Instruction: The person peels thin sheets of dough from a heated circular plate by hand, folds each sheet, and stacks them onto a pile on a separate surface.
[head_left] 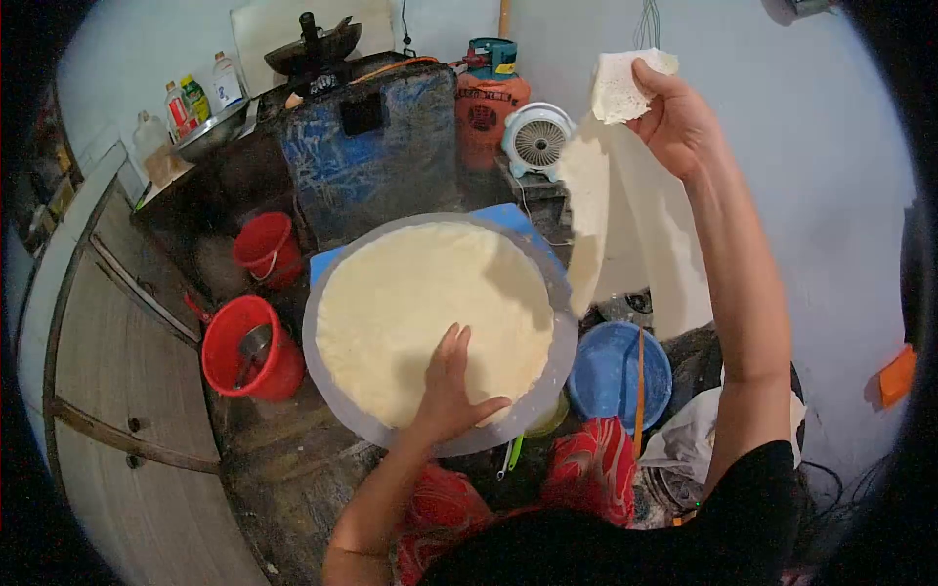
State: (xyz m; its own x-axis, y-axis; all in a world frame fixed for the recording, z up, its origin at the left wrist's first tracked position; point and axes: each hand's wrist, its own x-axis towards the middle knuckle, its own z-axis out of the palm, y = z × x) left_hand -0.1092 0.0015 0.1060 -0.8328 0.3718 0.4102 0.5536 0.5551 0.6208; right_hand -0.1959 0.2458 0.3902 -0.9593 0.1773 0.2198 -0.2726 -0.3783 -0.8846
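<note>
Raised at the upper right, my right hand (669, 117) pinches a folded corner of a thin pale sheet (591, 215) with a ragged edge, much like a thin flatbread. Long folds of it hang down in front of the grey wall. My left hand (449, 396), fingers spread, is over the near part of a wide, round, cream-coloured layer (420, 293) and holds nothing. This layer lies nearly flat on a round grey board (322, 376), with a blue surface (532, 234) showing beneath the far side.
Two red buckets (267, 249) stand on the left, the nearer containing a metal scoop (256, 342). A blue basin (594, 376) with an orange stick is right of the board. A fan (539, 140), gas cylinder (484, 117) and wok (322, 49) are behind.
</note>
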